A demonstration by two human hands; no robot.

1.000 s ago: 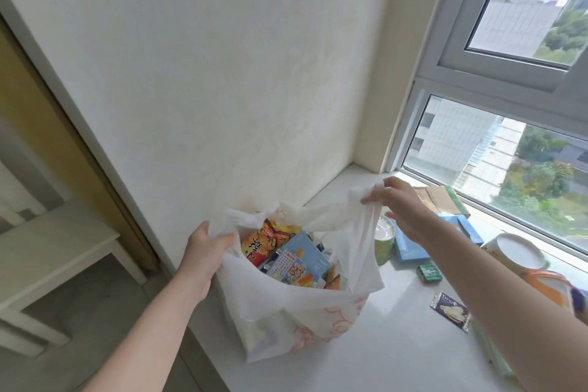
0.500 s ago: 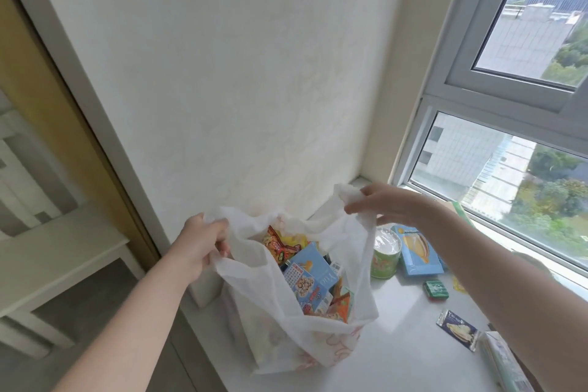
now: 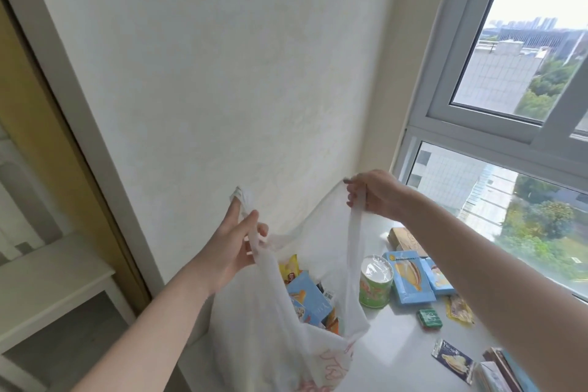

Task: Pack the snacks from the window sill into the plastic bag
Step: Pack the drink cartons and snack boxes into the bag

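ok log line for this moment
phase: bag held open | left hand: grips bag | right hand: grips bag | in bag: snacks | on sill: can, blue boxes, green pack

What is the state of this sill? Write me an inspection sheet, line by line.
Surface: white window sill, partly covered with snacks.
Job's things: plastic bag stands at the sill's left end, mouth open, with a blue box and a yellow packet inside. Outside it lie a green tub, a light-blue pack, a small green packet, a yellow sachet and a dark blue sachet.
Clutter: brown carton by the glass, contents unclear.
Grips: left hand holds one bag handle; right hand pinches the other.
Cables: nothing seen.
Surroundings: white wall, window, white table at left.
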